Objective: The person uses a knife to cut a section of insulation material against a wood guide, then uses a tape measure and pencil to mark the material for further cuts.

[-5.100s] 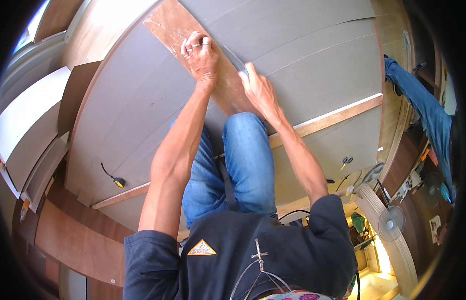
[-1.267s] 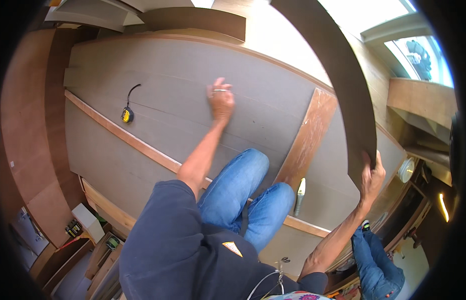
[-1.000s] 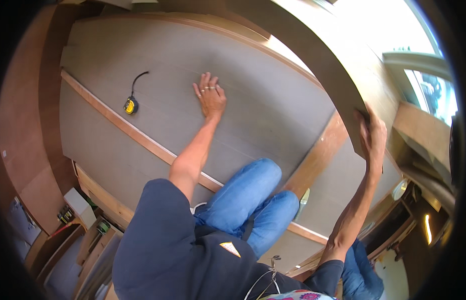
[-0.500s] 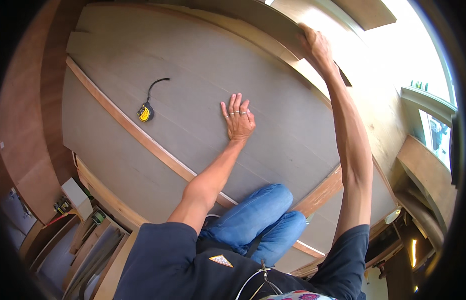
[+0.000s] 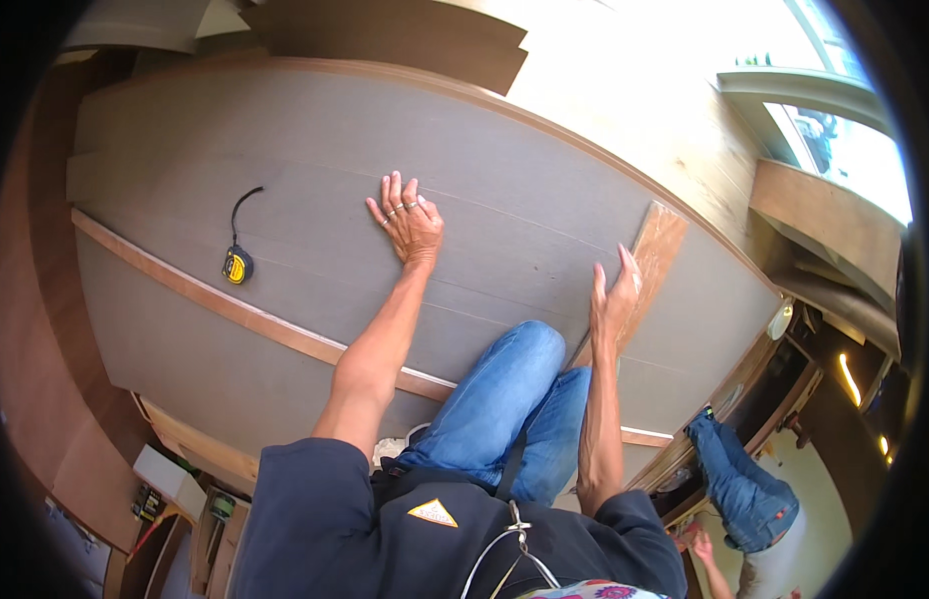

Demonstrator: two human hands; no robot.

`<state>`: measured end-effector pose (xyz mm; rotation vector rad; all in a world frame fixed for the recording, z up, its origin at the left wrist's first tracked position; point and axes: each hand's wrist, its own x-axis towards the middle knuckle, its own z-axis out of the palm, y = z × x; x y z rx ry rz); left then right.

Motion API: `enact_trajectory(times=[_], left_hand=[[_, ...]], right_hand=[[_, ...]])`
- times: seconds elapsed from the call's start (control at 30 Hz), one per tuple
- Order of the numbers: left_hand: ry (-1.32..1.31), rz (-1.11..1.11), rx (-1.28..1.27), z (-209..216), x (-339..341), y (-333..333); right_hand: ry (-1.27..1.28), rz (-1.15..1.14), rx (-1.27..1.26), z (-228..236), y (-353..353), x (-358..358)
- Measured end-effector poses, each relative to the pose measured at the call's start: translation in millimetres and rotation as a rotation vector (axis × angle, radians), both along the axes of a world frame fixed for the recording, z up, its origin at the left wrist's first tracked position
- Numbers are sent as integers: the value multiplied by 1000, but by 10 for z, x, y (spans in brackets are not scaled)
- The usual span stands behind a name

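My left hand rests with its fingers spread on a wide grey panel; rings show on its fingers. Over the right part of the panel is my right hand, fingers apart and nothing in them, beside a short flat strip of wood. Whether it touches that strip, I cannot tell. A black and yellow tape measure lies on the panel left of my left hand, its black strap stretched out. A long narrow wooden batten crosses the panel on its near side. My bent knees are on the panel.
Beyond the far edge a brown board lies near a brightly lit wooden surface. Curved wooden panels stand at right, below a window. Another person in jeans is at lower right. A shelf unit stands at lower left.
My right hand has let go of the brown board at the far edge and come back over the panel. My view has shifted rightward, and another person now shows at lower right.
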<state>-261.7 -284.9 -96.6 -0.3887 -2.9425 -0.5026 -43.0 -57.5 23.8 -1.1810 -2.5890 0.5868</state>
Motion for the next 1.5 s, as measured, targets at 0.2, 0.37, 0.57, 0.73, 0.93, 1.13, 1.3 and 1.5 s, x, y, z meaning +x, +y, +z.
enact_trajectory(times=[0.2,0.37,0.57,0.73,0.93,1.13,1.3,1.5], left_hand=[[66,-9,19,-8,-13,-29],[38,7,33,-37,0,-30],[41,0,6,-50,18,-36],[-81,-4,4,13,6,-63],[172,-86,84,-57,72,-85],[166,-42,-14,-310,112,61],[174,-48,-36,-386,67,25],[-6,-117,-85,-114,-69,4]], right_hand=[[-478,-369,-89,-145,-169,1531],[-391,-405,-267,-351,-191,1676],[-393,-352,-153,-459,-217,1628],[-522,-411,-39,-159,-34,1619],[-368,-264,77,310,117,2381],[-359,-784,-38,266,-368,3665],[-368,-972,-120,4,-769,4323],[-303,-839,-149,-209,-597,4110]])
